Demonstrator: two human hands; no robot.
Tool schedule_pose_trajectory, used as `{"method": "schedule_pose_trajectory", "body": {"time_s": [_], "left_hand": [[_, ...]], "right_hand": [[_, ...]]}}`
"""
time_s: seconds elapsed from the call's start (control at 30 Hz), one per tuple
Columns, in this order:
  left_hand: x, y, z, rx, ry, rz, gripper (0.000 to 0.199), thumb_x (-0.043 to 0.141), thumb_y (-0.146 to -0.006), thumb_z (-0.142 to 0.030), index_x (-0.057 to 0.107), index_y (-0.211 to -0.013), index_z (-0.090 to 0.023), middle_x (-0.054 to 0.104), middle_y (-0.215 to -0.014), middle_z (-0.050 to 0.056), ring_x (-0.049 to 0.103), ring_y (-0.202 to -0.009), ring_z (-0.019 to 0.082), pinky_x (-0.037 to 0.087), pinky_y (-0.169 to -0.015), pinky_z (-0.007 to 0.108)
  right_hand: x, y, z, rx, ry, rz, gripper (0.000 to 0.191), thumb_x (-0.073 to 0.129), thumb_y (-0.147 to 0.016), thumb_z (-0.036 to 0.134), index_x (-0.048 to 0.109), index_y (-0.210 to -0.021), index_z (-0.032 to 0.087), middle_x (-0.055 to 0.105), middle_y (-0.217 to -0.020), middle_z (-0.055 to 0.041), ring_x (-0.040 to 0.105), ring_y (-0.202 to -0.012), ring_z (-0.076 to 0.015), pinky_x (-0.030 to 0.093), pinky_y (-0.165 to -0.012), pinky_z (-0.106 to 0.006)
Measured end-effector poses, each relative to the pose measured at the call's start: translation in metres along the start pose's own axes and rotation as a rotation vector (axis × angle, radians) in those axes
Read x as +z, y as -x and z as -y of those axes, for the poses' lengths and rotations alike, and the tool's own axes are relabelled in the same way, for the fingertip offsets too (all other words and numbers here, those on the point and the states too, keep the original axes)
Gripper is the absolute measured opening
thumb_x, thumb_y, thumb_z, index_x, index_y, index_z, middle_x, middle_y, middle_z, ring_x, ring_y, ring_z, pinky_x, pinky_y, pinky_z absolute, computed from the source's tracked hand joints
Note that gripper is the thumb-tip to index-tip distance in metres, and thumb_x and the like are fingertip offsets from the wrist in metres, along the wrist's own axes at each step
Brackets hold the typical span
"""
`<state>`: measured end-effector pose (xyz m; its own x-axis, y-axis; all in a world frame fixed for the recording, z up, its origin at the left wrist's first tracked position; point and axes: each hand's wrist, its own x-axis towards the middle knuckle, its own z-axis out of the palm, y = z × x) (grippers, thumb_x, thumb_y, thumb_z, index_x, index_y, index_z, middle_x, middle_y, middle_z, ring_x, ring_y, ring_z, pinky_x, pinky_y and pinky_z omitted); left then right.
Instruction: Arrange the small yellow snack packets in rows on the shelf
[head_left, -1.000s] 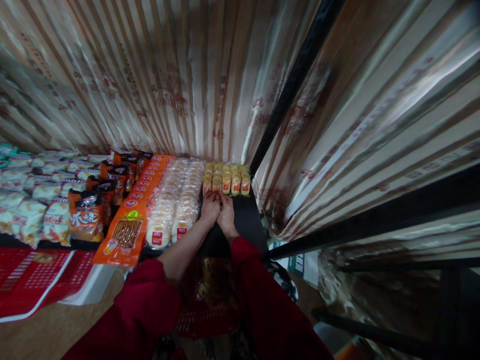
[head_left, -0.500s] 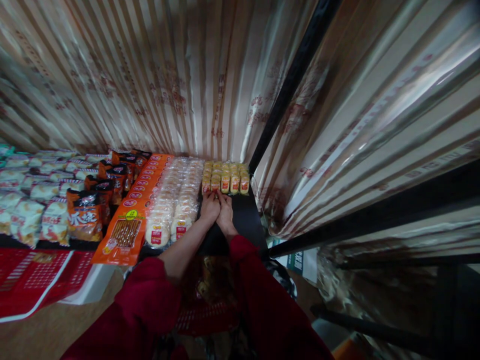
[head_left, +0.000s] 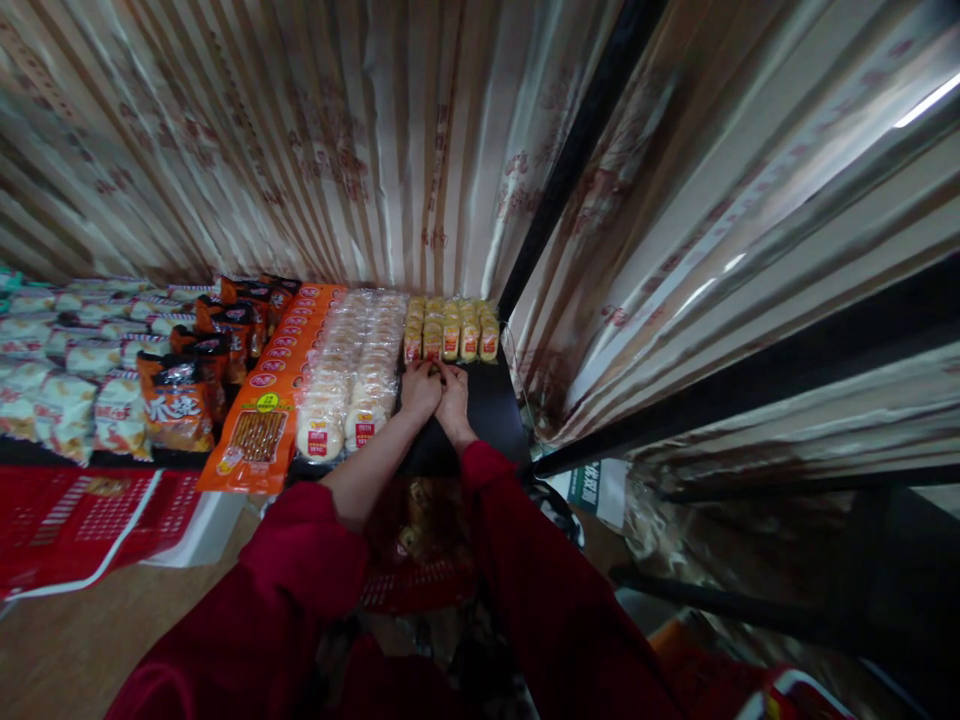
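Observation:
Both hands are together over the black shelf [head_left: 491, 405], just in front of rows of small yellow wrapped cakes [head_left: 451, 338]. My left hand [head_left: 421, 390] has its fingers curled inward, closed. My right hand [head_left: 451, 400] lies against it, also closed, with the fingertips meeting. Something small and dark yellowish shows between the fingertips, but what it is cannot be made out. Left of my hands run two rows of round white pastries in clear wrap [head_left: 365, 415]. Beside those lie overlapping orange packs with brown sticks [head_left: 255, 435].
Orange-and-black snack bags [head_left: 178, 405] and pale snack bags [head_left: 67, 415] fill the shelf's left. A pleated printed curtain [head_left: 390, 150] hangs behind. Black metal bars [head_left: 577, 150] cross at the right. A red basket [head_left: 67, 525] stands below left; another red basket [head_left: 420, 585] is under the shelf.
The view has tilted down a little, so the shelf sits higher in the picture. My hands have drawn slightly back from the front of the yellow cakes and remain together.

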<state>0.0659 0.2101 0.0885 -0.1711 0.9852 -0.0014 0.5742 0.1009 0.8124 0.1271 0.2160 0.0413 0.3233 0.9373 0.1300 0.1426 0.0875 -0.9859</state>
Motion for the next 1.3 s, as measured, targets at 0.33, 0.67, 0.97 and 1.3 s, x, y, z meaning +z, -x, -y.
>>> {"method": "schedule_pose_trajectory", "body": {"time_s": [0.33,0.67,0.97,1.3], "left_hand": [[-0.002,0.029,-0.005,-0.153,0.043,0.062,0.03,0.049,-0.078,-0.021,0.064,-0.104,-0.017,0.066,-0.106,0.011,0.059,-0.101,0.022,0.041,-0.088,0.03],[-0.011,0.075,-0.006,-0.13,0.048,0.062,0.027,0.045,-0.081,-0.021,0.063,-0.101,-0.014,0.065,-0.105,0.012,0.059,-0.098,0.021,0.042,-0.086,0.031],[-0.018,0.113,0.006,-0.092,0.056,0.047,0.024,0.045,-0.082,-0.021,0.061,-0.099,-0.014,0.064,-0.104,0.011,0.058,-0.098,0.019,0.041,-0.088,0.029],[-0.019,0.142,0.025,-0.021,0.09,-0.016,0.02,0.047,-0.079,-0.017,0.059,-0.094,-0.013,0.062,-0.095,0.009,0.058,-0.088,0.017,0.044,-0.084,0.028]], "right_hand": [[-0.015,0.018,0.013,0.144,-0.041,-0.011,0.027,0.039,-0.08,0.021,0.065,-0.087,0.017,0.056,-0.091,-0.0035,0.056,-0.087,-0.0124,0.045,-0.078,-0.021],[-0.042,0.06,0.018,-0.079,0.287,0.095,0.035,0.044,-0.072,0.007,0.067,-0.097,0.017,0.06,-0.097,-0.0049,0.055,-0.092,-0.0154,0.043,-0.086,-0.026],[-0.055,0.098,0.024,-0.128,0.404,0.162,0.034,0.046,-0.076,0.01,0.067,-0.101,0.018,0.061,-0.101,-0.0067,0.057,-0.089,-0.0168,0.046,-0.082,-0.027],[-0.064,0.129,0.025,-0.167,0.449,0.214,0.032,0.048,-0.079,0.015,0.065,-0.106,0.015,0.06,-0.105,-0.0093,0.059,-0.09,-0.017,0.048,-0.081,-0.026]]}}
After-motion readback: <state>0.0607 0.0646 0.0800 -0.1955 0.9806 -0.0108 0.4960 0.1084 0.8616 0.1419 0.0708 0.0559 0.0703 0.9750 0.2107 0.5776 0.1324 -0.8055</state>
